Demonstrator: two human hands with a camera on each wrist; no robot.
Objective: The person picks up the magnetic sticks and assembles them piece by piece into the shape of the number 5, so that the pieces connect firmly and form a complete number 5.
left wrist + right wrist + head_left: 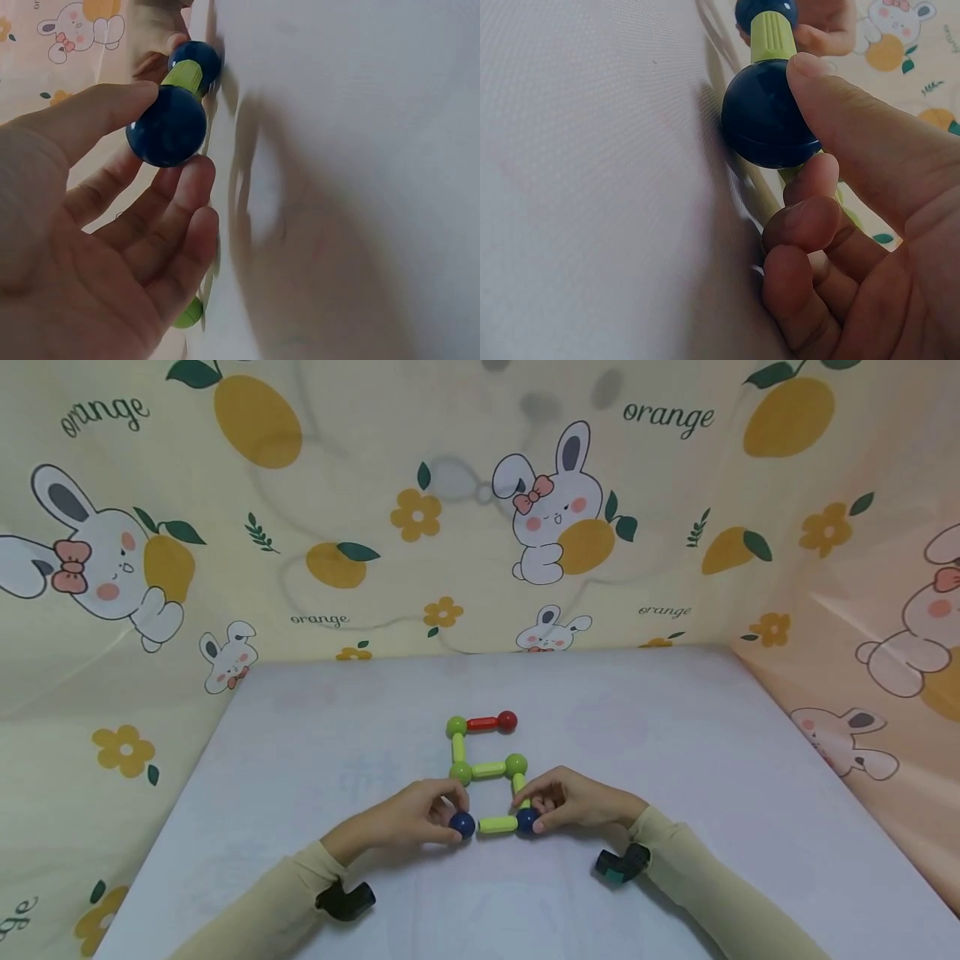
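Observation:
My left hand (420, 814) pinches a dark blue ball (462, 825) between thumb and fingers. A narrow gap shows in the head view between this ball and the left end of a lime-green rod (497, 825). That rod's other end meets a second dark blue ball (527, 821), which my right hand (585, 800) grips with thumb and fingertips. From there another green rod (519, 787), partly behind the right fingers, runs up to a green ball (516, 766). A horizontal green rod (489, 770) links it to another green ball (461, 772), just beyond the left fingers.
Farther back, an upright green rod (458, 749) reaches a third green ball (457, 727), joined by a red rod (482, 724) to a red ball (507, 721). Everything lies on a white tabletop (637, 718). A printed cloth (465, 552) hangs behind and at both sides.

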